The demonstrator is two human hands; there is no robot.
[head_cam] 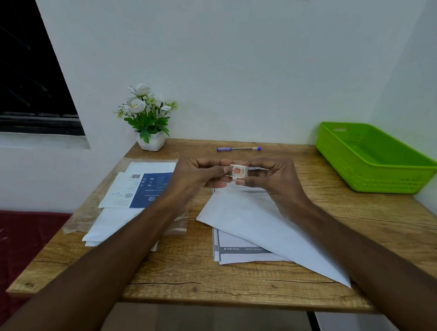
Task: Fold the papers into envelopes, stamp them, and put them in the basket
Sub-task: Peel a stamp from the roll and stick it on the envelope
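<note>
Above the middle of the wooden worktop, the left hand and right hand both pinch a small reddish paper stamp between fingertips. A folded white paper envelope lies beneath on printed sheets. The green plastic basket sits at the far right corner.

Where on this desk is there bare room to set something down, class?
Bare wood shows between the pen and the green basket, and along the table front edge. The middle is crowded: both hands, left hand and right hand, hold a stamp above the papers.
</note>
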